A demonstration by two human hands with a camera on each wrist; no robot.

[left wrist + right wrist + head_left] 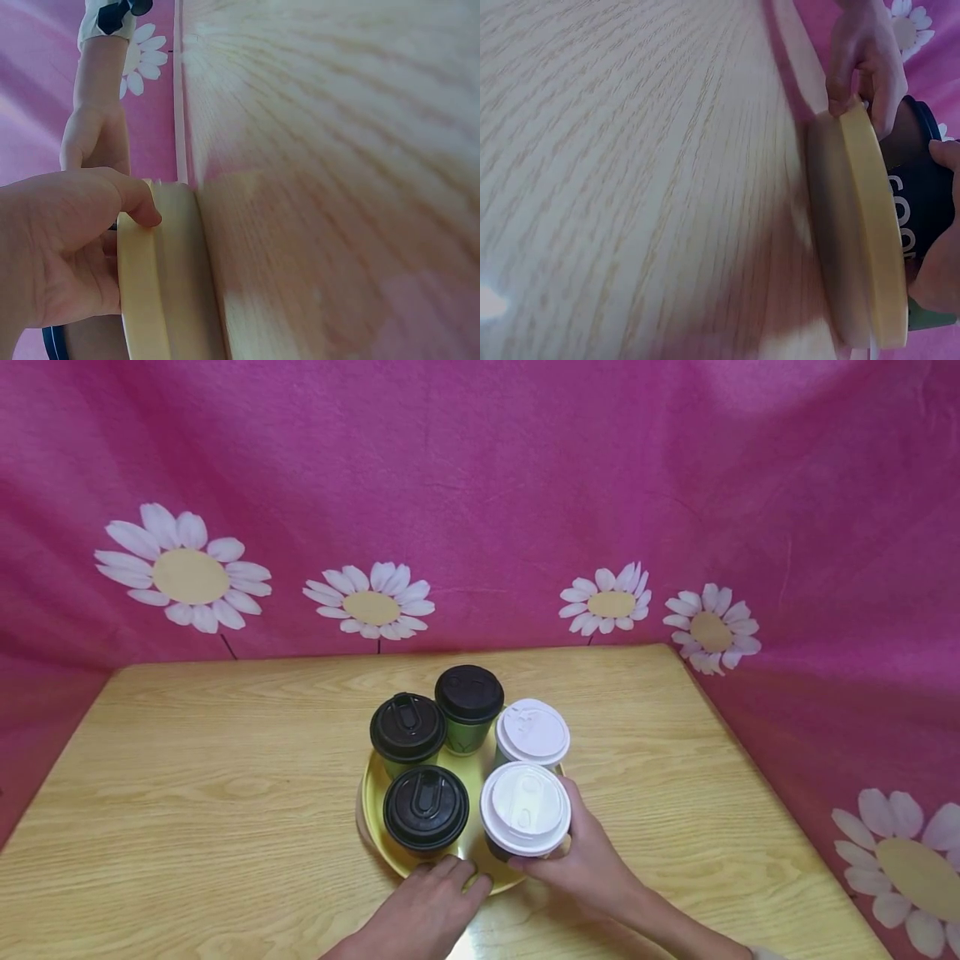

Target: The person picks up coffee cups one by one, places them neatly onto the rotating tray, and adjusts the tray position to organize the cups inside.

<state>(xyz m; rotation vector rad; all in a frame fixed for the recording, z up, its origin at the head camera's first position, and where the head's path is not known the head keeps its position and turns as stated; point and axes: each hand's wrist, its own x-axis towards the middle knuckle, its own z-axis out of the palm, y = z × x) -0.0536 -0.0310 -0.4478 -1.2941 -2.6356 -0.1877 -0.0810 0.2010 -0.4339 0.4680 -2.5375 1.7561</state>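
Observation:
A round yellow tray (pixel 378 843) sits on the wooden table, carrying several lidded paper cups. My right hand (pixel 588 860) grips the front right cup (pixel 525 810), which has a white lid; the right wrist view shows its dark wall (pixel 922 199) with white lettering. My left hand (pixel 435 902) pinches the tray's near rim, the thumb outside and the fingers over the inner side, as the left wrist view shows at the yellow rim (pixel 139 285). Just beyond those fingers stands a black-lidded cup (pixel 426 810).
Two more black-lidded cups, one at left (pixel 407 727) and one at the back (pixel 469 693), stand on the tray. Behind the gripped cup is another white-lidded cup (pixel 532 731). A pink cloth (pixel 480 510) with daisies hangs around the table (pixel 187 793).

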